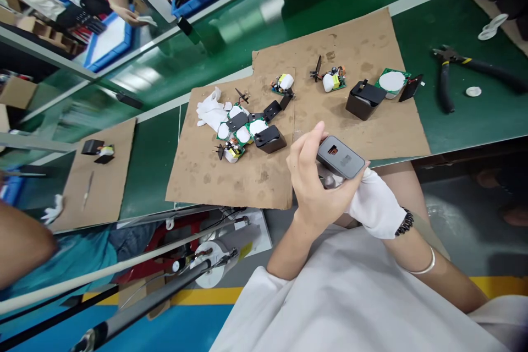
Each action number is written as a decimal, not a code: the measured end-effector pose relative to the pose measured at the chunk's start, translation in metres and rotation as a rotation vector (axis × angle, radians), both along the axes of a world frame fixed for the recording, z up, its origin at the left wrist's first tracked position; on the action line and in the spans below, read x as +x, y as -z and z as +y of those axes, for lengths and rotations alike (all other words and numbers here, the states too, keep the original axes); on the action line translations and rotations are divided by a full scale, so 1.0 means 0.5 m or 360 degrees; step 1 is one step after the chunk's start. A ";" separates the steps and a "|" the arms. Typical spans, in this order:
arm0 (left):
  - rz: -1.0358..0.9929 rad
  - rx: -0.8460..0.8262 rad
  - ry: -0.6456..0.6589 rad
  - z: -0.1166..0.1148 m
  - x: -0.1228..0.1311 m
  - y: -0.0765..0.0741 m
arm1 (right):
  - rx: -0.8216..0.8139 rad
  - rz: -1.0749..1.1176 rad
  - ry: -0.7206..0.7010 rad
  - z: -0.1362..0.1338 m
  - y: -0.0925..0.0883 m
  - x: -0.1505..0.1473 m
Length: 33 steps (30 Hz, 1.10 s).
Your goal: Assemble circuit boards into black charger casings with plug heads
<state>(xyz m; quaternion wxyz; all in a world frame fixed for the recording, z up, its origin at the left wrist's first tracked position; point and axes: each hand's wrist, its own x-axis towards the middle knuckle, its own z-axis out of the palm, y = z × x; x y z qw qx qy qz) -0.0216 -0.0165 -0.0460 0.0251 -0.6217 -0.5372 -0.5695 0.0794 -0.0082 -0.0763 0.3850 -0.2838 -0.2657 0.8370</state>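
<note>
Left hand (312,190) at green bench (150,170), painted floor (198,319)

I wear loose white shirt (325,297), sleeves (259,289) short. On my right hand (371,201) white cloth glove (380,213), at wrist black beaded bracelet (406,222); higher on forearm, thin pale bangle (430,263).

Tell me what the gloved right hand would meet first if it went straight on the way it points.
Most likely the left hand, which holds a dark case ahead of the gloved right hand; depth is unclear, and they may already touch.
</note>
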 end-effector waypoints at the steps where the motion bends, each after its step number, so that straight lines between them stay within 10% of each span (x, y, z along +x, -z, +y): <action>1: -0.0018 0.0008 0.0024 -0.001 0.000 0.002 | -0.0100 0.0075 -0.0009 0.000 -0.005 0.003; 5: -0.0050 0.0024 0.0132 -0.007 -0.002 0.013 | -0.0471 0.0303 0.0017 0.001 -0.023 0.012; 17: -0.0079 0.0135 0.0167 -0.014 0.000 0.012 | -0.0499 0.0256 -0.0005 0.003 -0.039 0.017; 33: -0.0190 -0.0019 0.0311 -0.018 0.004 0.009 | 0.0083 -0.0183 -0.0020 0.005 -0.024 0.014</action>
